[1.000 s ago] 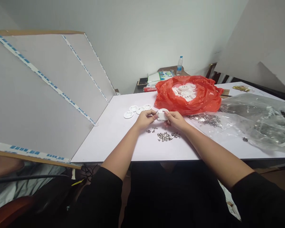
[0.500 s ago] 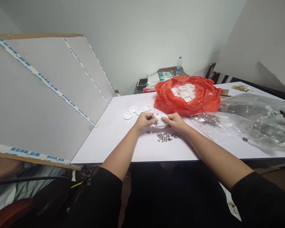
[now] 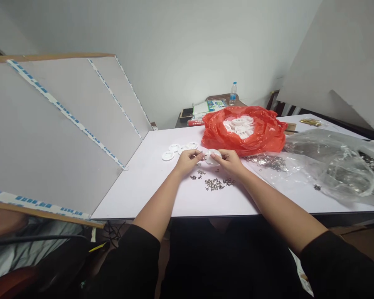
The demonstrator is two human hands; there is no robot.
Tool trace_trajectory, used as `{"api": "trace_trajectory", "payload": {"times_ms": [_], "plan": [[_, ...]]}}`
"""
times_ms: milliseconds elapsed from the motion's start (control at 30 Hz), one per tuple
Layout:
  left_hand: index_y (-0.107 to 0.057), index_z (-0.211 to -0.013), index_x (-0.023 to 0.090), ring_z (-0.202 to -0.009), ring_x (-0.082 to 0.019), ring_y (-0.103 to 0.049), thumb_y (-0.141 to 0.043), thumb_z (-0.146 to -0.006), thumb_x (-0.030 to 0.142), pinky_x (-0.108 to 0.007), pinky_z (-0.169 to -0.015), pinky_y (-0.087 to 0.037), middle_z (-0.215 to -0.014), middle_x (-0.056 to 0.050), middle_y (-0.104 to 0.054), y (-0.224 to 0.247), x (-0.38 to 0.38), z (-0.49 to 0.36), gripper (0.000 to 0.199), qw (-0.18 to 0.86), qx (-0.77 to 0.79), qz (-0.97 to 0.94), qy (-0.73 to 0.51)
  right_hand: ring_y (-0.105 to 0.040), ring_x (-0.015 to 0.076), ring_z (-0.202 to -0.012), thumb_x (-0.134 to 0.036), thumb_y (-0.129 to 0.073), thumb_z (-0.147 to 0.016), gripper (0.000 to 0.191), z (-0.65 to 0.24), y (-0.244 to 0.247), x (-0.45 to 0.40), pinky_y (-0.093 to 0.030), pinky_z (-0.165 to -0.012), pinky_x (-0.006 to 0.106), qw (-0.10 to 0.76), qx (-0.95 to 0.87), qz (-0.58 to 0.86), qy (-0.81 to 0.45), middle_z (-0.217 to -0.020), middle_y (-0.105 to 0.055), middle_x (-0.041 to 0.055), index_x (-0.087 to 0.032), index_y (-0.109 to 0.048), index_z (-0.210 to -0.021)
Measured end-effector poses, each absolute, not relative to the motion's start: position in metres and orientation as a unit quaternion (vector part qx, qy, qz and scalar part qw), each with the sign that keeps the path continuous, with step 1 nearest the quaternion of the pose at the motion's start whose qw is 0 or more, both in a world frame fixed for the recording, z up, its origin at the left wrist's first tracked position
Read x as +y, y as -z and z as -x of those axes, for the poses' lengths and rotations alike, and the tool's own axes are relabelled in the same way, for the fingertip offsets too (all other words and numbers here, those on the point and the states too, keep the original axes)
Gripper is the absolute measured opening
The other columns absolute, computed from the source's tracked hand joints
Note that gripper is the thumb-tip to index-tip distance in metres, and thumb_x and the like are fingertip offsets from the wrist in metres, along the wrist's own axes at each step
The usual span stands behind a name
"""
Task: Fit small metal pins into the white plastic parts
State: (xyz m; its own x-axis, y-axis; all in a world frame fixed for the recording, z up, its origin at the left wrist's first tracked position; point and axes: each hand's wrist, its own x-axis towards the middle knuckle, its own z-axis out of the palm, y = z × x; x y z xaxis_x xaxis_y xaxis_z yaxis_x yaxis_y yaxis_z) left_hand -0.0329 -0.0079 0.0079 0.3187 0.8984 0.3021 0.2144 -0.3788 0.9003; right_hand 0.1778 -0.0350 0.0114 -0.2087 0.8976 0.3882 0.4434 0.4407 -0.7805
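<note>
Between my hands is a round white plastic disc (image 3: 212, 158), held just above the table with small dark marks near its left edge. My right hand (image 3: 230, 161) grips its right side, thumb on top. My left hand (image 3: 188, 161) is pinched closed at the disc's left edge; whether a small metal part is between those fingertips is too small to tell. Below lie loose small metal pieces (image 3: 215, 184), with a few more scattered by my left hand. Several similar white discs (image 3: 168, 155) rest on the table behind my left hand.
A red plastic bag (image 3: 268, 133) full of white parts stands behind my right hand. Clear plastic bags (image 3: 339, 166) with metal pieces cover the table's right side. A grey partition (image 3: 65, 145) borders the left. At the back stands a water bottle (image 3: 233, 93).
The disc has turned in my hands, so its left-edge marks sit differently. My hands stay close together at it. The whole view has shifted slightly.
</note>
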Motion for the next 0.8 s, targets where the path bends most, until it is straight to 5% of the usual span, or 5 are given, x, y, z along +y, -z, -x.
{"api": "trace_trajectory", "payload": {"times_ms": [133, 367, 600, 700, 800], "plan": [[-0.071, -0.089, 0.015, -0.077, -0.017, -0.058, -0.055, -0.091, 0.049, -0.029, -0.073, -0.043, -0.083, -0.006, -0.068, -0.007, -0.001, 0.041, 0.038, 0.257, 0.502, -0.705, -0.43, -0.045, 0.0047, -0.058, -0.071, -0.049, -0.087, 0.065, -0.181, -0.022, -0.038, -0.033, -0.056, 0.016, 0.455, -0.745, 0.443, -0.204, -0.065, -0.055, 0.0055, -0.008, -0.061, -0.079], [-0.071, -0.102, 0.024, -0.1, -0.022, -0.062, -0.051, -0.093, 0.034, -0.033, -0.077, -0.041, -0.11, -0.004, -0.07, -0.006, 0.003, 0.05, 0.025, 0.117, 0.649, -0.69, -0.299, -0.048, 0.0052, -0.069, -0.053, -0.051, -0.093, 0.045, -0.2, -0.067, -0.036, -0.031, -0.061, 0.019, 0.45, -0.684, 0.549, 0.169, -0.106, -0.064, 0.0077, -0.02, -0.073, -0.116], [-0.066, -0.123, 0.026, -0.11, -0.026, -0.062, -0.049, -0.093, 0.031, -0.036, -0.084, -0.046, -0.123, -0.008, -0.065, -0.001, 0.005, 0.051, 0.034, 0.099, 0.68, -0.691, -0.224, -0.052, 0.0262, -0.102, -0.047, -0.059, -0.087, 0.056, -0.237, -0.089, -0.005, -0.041, -0.085, 0.033, 0.341, -0.613, 0.694, 0.159, -0.108, -0.059, 0.0182, -0.017, -0.063, -0.133], [-0.06, -0.134, 0.028, -0.115, -0.029, -0.061, -0.047, -0.095, 0.029, -0.039, -0.09, -0.047, -0.128, -0.009, -0.063, 0.0, 0.007, 0.049, 0.041, 0.084, 0.686, -0.693, -0.204, -0.05, 0.0253, -0.106, -0.044, -0.052, -0.091, 0.051, -0.227, -0.087, -0.005, -0.043, -0.092, 0.038, 0.414, -0.623, 0.638, 0.182, -0.114, -0.056, 0.0204, -0.01, -0.065, -0.125], [-0.055, -0.142, 0.026, -0.119, -0.031, -0.059, -0.046, -0.096, 0.03, -0.041, -0.093, -0.047, -0.133, -0.012, -0.06, 0.001, 0.01, 0.047, 0.047, 0.056, 0.697, -0.688, -0.192, -0.052, 0.018, -0.096, -0.046, -0.046, -0.094, 0.043, -0.196, -0.092, -0.038, -0.045, -0.089, 0.034, 0.502, -0.713, 0.468, 0.141, -0.099, -0.06, 0.0142, -0.013, -0.067, -0.111]]}}
